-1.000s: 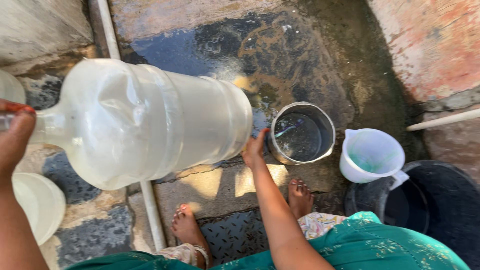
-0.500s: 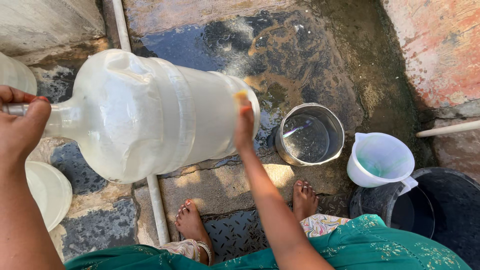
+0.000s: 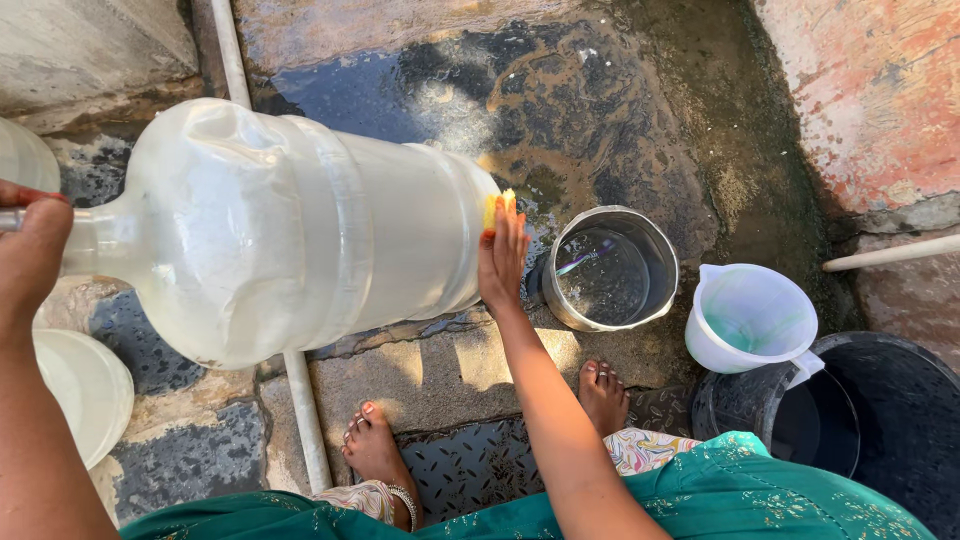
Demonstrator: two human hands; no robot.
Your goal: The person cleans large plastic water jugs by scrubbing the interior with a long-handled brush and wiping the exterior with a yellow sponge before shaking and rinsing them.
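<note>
The left hand (image 3: pixel 30 250) gripped the neck of the large translucent plastic water jug (image 3: pixel 290 230); the right hand (image 3: pixel 500 255) pressed a yellow sponge (image 3: pixel 497 205) flat against its base, near the round steel pot (image 3: pixel 610 270).

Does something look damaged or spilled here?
Yes. The large translucent plastic water jug, held sideways, is dented near its shoulder. Water is pooled on the stone floor beyond the round metal pot.

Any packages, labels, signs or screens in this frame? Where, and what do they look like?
No labels, signs or screens show.
Only bare containers:
large jug, held sideways at centre-left, translucent whitish.
metal pot, on the ground at centre, round, silver.
plastic pitcher, right, white.
</note>
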